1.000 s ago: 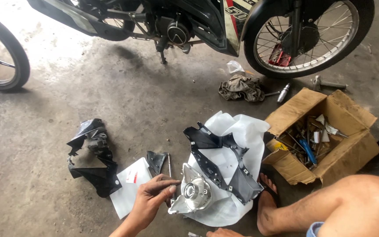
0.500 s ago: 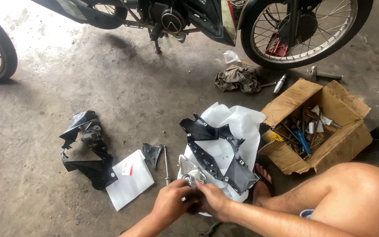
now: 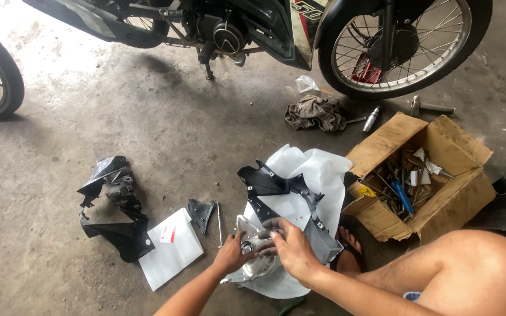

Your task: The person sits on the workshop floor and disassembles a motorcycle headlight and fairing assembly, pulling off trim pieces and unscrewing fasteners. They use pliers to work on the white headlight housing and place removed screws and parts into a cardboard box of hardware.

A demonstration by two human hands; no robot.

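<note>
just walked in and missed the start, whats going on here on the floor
A person sits on a concrete floor beside a motorcycle. Both hands, left hand and right hand, are on a headlight lying on a white plastic sheet with a dark fairing panel. To the left lie a black broken fairing, a white packet and a screwdriver. A cardboard box of tools stands open to the right, a rag near the wheel.

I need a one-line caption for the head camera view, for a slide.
Both hands, left hand and right hand, grip a silver round headlight unit beside a dark plastic fairing frame on the concrete floor.
</note>
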